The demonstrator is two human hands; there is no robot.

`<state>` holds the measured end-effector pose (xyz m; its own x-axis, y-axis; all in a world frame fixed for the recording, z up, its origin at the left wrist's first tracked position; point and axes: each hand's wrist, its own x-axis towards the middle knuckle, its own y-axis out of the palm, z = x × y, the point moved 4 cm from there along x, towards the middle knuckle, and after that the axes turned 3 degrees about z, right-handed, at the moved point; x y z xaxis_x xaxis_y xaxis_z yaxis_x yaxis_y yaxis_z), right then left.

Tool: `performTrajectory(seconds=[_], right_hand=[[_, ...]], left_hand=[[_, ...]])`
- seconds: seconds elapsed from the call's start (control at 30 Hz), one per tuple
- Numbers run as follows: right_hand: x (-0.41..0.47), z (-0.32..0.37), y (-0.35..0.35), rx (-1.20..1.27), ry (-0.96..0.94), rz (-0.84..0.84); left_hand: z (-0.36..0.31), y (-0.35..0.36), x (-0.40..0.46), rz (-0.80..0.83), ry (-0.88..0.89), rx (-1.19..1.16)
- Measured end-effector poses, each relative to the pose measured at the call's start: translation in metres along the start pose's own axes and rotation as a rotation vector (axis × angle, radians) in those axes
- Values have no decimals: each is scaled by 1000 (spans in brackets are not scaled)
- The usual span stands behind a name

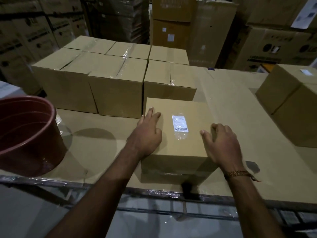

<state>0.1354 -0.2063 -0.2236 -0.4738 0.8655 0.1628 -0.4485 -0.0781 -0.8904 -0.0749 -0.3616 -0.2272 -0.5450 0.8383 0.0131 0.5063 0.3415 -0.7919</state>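
Your left grip (148, 133) lay open and flat on the top of the labelled carton (180, 150), fingers straight and pointing away from you along its left edge. Your right grip (223, 145) held the same carton at its right top edge: the thumb rested on the top face and the fingers curled over the edge onto the side. A braided wristband (238, 173) sat on that wrist.

The labelled carton stood upright on the cardboard-covered tabletop (103, 145), close to the near edge and directly in front of you. Its flaps were closed. A white shipping label (179, 123) under clear tape lay on the top face, between your two grips and touched by neither.

Just behind the carton stood a block of sealed cartons (103, 79), packed side by side, with clear tape along their seams. The nearest of them was touching or almost touching the labelled carton's far side; which one could not be told. A further carton (291, 107) stood well apart at the right. A reddish-brown plastic tub (25, 134) stood at the left near the tabletop's edge. Printed warehouse cartons (274, 45) were stacked in the background.
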Motion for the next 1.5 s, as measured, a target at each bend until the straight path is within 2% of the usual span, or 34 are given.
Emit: performTrajectory(seconds=[0.3, 0.43, 0.47, 0.53, 0.6, 0.67, 0.9, 1.27, 1.5], right_hand=[[3, -5, 6, -5, -31, -9], [9, 16, -10, -142, -249, -120], [12, 24, -12, -118, -303, -115], [26, 38, -7, 23, -343, 6], [43, 53, 3, 90, -353, 107], [56, 66, 14, 76, -359, 131], [60, 69, 30, 54, -306, -34], [67, 68, 31, 150, -295, -86], [73, 65, 37, 158, -269, -105]], left_hand=[[6, 2, 3, 5, 9, 9], [4, 1, 3, -9, 16, 14], [5, 2, 3, -10, 19, 14], [5, 2, 2, -13, 26, 9], [6, 2, 2, -20, 30, 8], [7, 2, 2, -16, 24, 14], [8, 4, 2, -29, 26, 2], [7, 4, 2, -44, 22, 4], [-7, 12, 10, -20, -116, 306]])
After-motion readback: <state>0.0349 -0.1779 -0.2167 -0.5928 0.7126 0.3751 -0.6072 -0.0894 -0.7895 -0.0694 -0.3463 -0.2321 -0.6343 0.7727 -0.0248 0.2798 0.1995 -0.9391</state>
